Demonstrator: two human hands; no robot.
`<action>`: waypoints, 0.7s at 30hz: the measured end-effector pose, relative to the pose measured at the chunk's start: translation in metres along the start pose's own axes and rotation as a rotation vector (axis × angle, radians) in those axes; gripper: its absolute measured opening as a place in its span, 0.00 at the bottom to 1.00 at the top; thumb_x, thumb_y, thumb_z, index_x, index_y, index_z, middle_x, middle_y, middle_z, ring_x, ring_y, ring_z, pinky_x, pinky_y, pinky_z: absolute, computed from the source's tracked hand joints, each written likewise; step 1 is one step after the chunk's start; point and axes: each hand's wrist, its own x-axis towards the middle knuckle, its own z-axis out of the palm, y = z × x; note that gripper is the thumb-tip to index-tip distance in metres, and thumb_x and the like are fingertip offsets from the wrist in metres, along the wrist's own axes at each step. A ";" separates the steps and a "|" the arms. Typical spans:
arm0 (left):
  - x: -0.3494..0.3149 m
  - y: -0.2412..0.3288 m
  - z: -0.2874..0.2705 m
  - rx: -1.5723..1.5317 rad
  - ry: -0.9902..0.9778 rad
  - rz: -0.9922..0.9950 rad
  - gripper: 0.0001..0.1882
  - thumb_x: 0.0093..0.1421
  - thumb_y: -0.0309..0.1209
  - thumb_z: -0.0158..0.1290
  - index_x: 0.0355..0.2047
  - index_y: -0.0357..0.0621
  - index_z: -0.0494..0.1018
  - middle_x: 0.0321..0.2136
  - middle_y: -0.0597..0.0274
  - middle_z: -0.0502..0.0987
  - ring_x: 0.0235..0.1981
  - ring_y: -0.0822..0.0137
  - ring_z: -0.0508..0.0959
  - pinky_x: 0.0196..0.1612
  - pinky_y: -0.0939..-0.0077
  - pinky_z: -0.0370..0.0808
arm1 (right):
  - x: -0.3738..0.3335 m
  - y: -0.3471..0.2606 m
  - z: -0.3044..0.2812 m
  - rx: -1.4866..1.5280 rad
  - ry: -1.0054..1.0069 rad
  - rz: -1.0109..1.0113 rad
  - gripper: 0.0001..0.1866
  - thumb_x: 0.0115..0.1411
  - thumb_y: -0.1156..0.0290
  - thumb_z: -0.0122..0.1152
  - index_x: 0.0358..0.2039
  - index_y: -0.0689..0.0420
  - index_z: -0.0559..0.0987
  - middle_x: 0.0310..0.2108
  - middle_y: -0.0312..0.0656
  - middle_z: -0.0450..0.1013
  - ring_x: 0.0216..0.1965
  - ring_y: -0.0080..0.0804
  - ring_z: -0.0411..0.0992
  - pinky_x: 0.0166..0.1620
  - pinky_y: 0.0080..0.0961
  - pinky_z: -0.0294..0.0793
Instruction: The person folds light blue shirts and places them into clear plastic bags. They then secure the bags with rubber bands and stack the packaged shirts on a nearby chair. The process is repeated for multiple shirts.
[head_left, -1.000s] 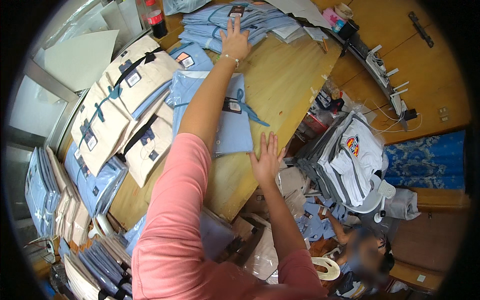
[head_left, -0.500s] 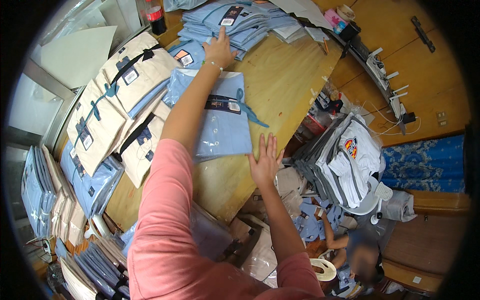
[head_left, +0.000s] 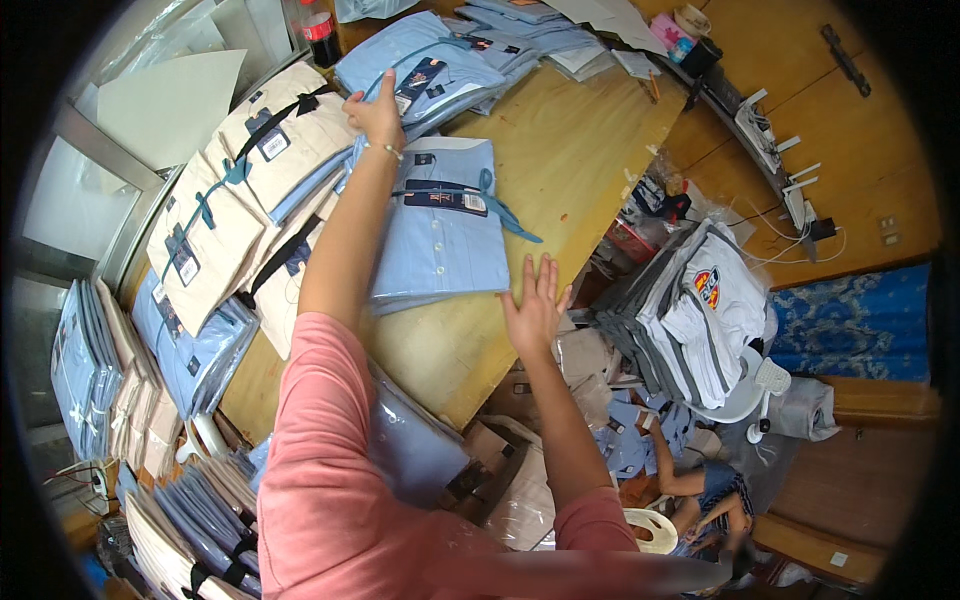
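Observation:
My left hand (head_left: 378,114) grips the near-left edge of a tied bundle of folded light-blue shirts (head_left: 455,72) at the back of the table. A teal ribbon crosses that bundle, and some of my fingertips are hidden. In front of it lies another packed blue shirt bundle (head_left: 430,250), with a dark label and a teal ribbon tied in a bow. Just right of that bundle's near corner, my right hand (head_left: 533,312) lies flat at the table's edge with its fingers stretched and holds nothing.
Cream garment bundles (head_left: 205,235) are piled along the left side. Behind them stands a dark drink bottle (head_left: 321,40). Off the wooden table's (head_left: 590,140) right edge rises a stack of white and grey shirts (head_left: 690,320). A person (head_left: 710,495) sits at the lower right.
My left hand has moved left and slightly nearer, and the tied blue bundle has shifted left with it, uncovering more of the stack. My right hand stays at the table's edge.

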 end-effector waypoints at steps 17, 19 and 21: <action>0.063 -0.007 0.002 -0.386 -0.568 -0.523 0.38 0.41 0.24 0.63 0.51 0.33 0.55 0.45 0.41 0.67 0.47 0.48 0.69 0.47 0.50 0.69 | 0.002 -0.002 0.005 0.011 0.041 -0.032 0.35 0.55 0.52 0.49 0.60 0.52 0.56 0.64 0.44 0.44 0.65 0.38 0.40 0.61 0.51 0.33; 0.046 -0.004 0.000 -0.452 -0.549 -0.369 0.40 0.42 0.22 0.61 0.51 0.37 0.49 0.45 0.45 0.64 0.46 0.49 0.69 0.46 0.52 0.71 | 0.002 0.000 0.007 0.001 0.046 -0.033 0.35 0.55 0.52 0.49 0.60 0.51 0.56 0.63 0.44 0.45 0.65 0.38 0.40 0.61 0.51 0.33; 0.012 0.012 -0.008 -0.469 -0.464 -0.222 0.31 0.43 0.23 0.61 0.45 0.35 0.57 0.41 0.48 0.68 0.43 0.52 0.72 0.44 0.52 0.72 | 0.000 0.000 0.011 0.006 0.050 -0.021 0.34 0.55 0.52 0.49 0.60 0.51 0.56 0.63 0.45 0.45 0.65 0.38 0.40 0.61 0.51 0.33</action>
